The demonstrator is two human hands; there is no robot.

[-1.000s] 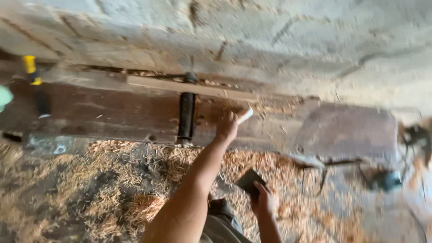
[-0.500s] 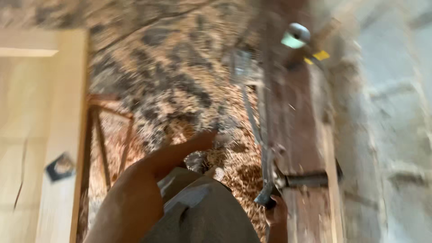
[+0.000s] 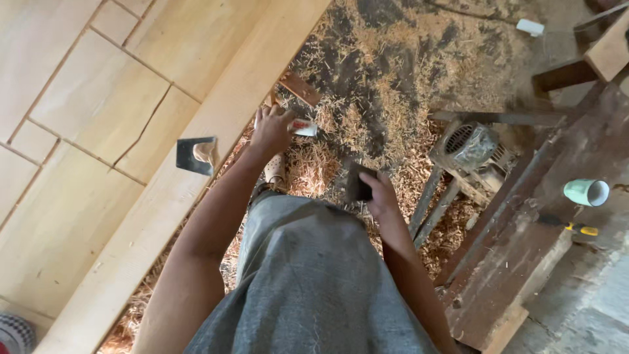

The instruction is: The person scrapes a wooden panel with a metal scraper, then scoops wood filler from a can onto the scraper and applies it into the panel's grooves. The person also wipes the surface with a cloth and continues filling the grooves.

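Note:
My left hand [image 3: 272, 129] is closed around a small white tube with a red band [image 3: 304, 128], held just off the edge of a large pale wooden panel [image 3: 98, 124]. My right hand [image 3: 379, 195] grips a small dark flat block [image 3: 358, 181] in front of my grey-clad body. A metal scraper blade [image 3: 196, 155] lies on the panel's frame board, a short way left of my left hand.
Wood shavings [image 3: 367, 98] cover the floor. An electric motor [image 3: 470, 145] sits to the right beside a dark worn workbench [image 3: 524, 262] that carries a pale green cup [image 3: 586, 192] and a yellow-handled screwdriver [image 3: 569, 225]. Timber offcuts [image 3: 606, 49] lie at top right.
The view has swung from the wall and workbench down and left to the wooden panel. My left hand, which reached toward the bench, now holds the tube near the panel edge.

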